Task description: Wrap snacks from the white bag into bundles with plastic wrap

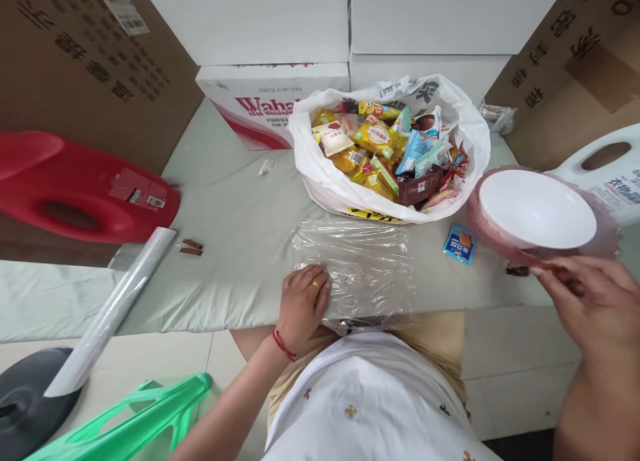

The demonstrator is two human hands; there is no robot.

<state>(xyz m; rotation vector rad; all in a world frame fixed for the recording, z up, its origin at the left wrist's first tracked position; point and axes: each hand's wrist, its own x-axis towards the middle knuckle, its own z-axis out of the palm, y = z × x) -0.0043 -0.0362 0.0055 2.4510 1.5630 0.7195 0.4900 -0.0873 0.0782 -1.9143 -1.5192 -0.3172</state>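
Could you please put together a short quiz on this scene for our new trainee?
1. Open question: What does the left hand rest on?

2. True or false: The blue packet lies outside the white bag.

3. Multiple choice: Where does the red bottle lie in this view?
(a) to the right of the white bag
(b) to the left of the white bag
(c) inside the white bag

Key:
1. The clear plastic sheet.
2. True; it lies on the pale green cloth.
3. (b).
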